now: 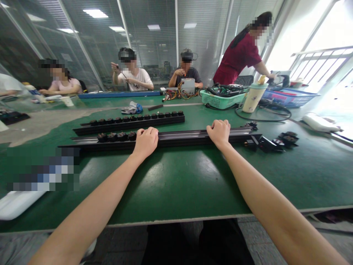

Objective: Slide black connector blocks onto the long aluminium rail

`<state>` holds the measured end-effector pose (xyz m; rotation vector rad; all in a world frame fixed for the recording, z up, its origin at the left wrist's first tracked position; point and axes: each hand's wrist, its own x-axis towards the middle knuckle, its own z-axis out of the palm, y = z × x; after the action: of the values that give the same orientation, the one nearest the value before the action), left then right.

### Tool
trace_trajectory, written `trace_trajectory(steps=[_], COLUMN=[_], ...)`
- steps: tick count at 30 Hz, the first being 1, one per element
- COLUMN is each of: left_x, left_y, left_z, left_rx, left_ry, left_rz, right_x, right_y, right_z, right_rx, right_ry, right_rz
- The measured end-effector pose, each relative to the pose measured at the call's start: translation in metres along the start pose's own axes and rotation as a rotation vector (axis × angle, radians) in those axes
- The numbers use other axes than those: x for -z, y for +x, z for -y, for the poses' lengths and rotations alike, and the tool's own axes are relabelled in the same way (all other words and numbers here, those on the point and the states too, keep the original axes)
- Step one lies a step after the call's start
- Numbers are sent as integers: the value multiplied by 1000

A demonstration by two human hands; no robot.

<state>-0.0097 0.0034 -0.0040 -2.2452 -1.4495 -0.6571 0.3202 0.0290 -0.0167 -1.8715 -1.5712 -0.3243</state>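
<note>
A long black channel-shaped rail [182, 141] lies across the green table in front of me. My left hand [146, 142] is closed over it left of the middle, fingers curled past its far edge. Farther right, my right hand [220, 133] grips the same rail, its thumb pointing inward. Several small black modules [112, 137] sit in the rail just left of my left hand. Behind it lies a second black rail [149, 123] with a row of similar modules along it. Loose black parts [285, 140] lie off the right end of the front rail.
A green basket of cables [220, 100] and a lidded cup [255, 96] stand at the back right, near a blue basket [295, 96]. Grey-blue gloves [132, 108] lie behind the rails. A white object [22, 202] rests at left. Several people are across the table.
</note>
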Motion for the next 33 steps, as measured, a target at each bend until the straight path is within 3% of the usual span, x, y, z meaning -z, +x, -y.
trace_trajectory(steps=[33], left_x=[-2], left_y=[0], left_z=[2], left_rx=[-1], left_ry=[-1], left_rz=[-11], right_x=[1], right_y=[2], right_z=[-5], right_rx=[-31], right_ry=[-21], right_rz=[-4])
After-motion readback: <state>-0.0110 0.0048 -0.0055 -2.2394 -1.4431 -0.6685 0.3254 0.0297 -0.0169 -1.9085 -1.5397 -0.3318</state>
